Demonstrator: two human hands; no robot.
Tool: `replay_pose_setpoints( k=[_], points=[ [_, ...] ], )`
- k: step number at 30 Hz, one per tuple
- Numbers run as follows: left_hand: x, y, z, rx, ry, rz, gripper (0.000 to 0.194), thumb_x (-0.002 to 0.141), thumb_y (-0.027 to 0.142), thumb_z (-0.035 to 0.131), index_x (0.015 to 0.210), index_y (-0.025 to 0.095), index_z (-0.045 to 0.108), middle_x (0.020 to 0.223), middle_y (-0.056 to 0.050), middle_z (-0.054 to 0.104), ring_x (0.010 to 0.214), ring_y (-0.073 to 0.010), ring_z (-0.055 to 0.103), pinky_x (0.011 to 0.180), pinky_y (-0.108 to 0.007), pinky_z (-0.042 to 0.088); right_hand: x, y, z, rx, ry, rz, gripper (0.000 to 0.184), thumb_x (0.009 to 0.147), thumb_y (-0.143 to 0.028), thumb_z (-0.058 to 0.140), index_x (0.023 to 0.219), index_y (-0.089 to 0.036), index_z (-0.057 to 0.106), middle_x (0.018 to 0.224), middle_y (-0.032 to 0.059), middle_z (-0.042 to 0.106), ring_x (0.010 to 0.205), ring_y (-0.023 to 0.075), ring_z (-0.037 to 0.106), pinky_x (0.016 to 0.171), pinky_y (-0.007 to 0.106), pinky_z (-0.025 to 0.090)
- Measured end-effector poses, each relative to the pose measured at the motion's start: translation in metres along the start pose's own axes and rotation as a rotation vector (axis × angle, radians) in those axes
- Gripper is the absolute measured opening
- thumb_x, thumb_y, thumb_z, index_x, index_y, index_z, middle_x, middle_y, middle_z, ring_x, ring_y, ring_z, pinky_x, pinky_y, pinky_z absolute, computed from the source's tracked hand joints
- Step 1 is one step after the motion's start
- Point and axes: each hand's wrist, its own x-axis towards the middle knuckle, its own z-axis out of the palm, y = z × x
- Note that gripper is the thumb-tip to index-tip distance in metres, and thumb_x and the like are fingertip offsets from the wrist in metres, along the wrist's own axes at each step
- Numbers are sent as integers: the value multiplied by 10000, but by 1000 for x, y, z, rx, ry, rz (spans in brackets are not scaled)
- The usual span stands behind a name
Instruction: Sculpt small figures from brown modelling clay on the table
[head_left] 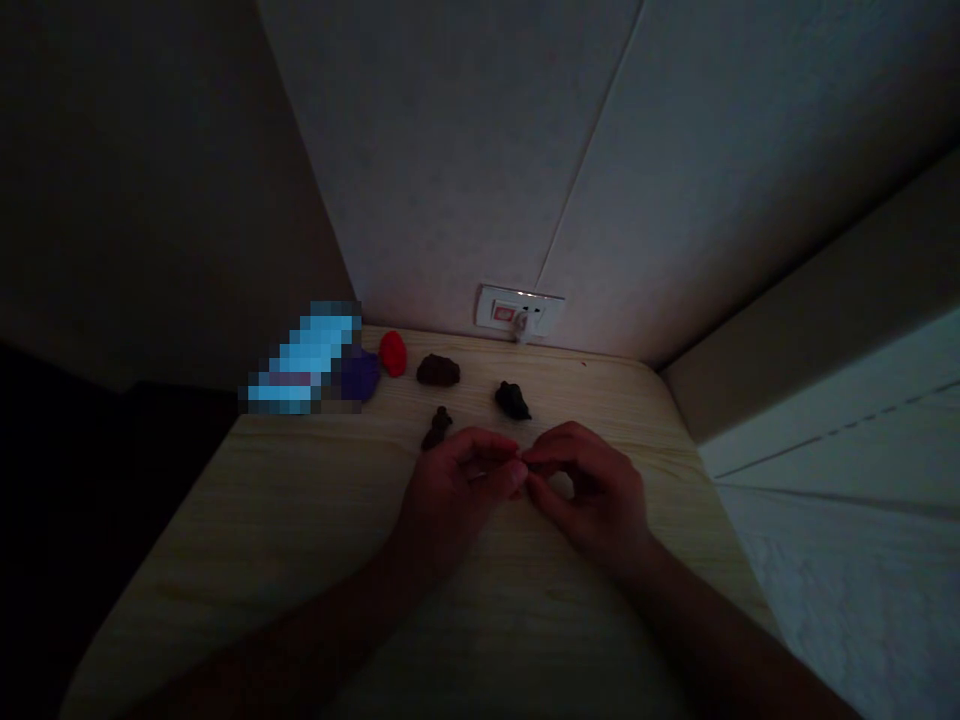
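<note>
Dim wall [435, 180] — tabletop [262, 520] beneath fingers [581, 450]

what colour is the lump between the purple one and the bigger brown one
The lump is bright red, seen best in the head view.

No readable text in this one, sorry folks
Closest thing to a screen is the bright blue panel [307, 350] out at 9 o'clock from the middle of the view, but it's all chunky pixel blocks, so even the reddish band [289, 379] low down on it gives me zero letters or digits. The wall socket plate [486, 306], just off centre toward 1 o'clock, has an orange-red square [503, 313] on it, way too small and dim to make out any marking.
</note>
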Motion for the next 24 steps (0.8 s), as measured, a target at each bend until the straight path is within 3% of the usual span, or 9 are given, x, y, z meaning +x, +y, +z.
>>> replay_pose_setpoints(
  k=[3, 8, 12, 17, 24],
  points=[
    [0, -2, 0, 43, -30, -42, 95, 770, 226, 809, 846, 186, 767, 828, -25, 798, 770, -160, 740, 711, -265, 589, -1, 0, 0, 20, -32, 4, 209, 836, -97, 781, 980, -231, 711, 847, 12, 661, 711, 133, 629, 629, 257, 545],
    [0, 1, 0, 79, -27, 23, 52, 784, 190, 781, 835, 197, 787, 828, -18, 805, 809, -162, 745, 775, -269, 585, -3, 2, 1, 86, -42, 76, 226, 845, -110, 776, 1012, -234, 689, 893, 14, 652, 720, 134, 635, 644, 269, 565],
    [2, 1, -1, 40, -2, 48, 31, 807, 181, 757, 826, 199, 775, 825, -8, 791, 797, -149, 733, 770, -256, 573, 0, 2, 1, 78, -48, 9, 329, 829, -105, 808, 1118, -242, 729, 948, 31, 685, 749, 137, 663, 669, 272, 582],
    [4, -5, -4, -92, -51, -15, 63, 829, 248, 764, 845, 187, 772, 784, -6, 769, 697, -124, 695, 716, -249, 555, 2, 0, -2, 27, -10, -41, 246, 865, -82, 775, 1041, -253, 798, 945, 43, 723, 824, 149, 704, 696, 263, 586],
    [3, -5, -4, -148, -38, -43, 110, 777, 248, 830, 811, 179, 752, 712, 2, 762, 662, -115, 690, 687, -232, 551, 2, 1, -1, 155, 62, 109, 238, 834, -141, 816, 1031, -275, 804, 896, 35, 716, 702, 140, 677, 556, 245, 551]
  ],
)
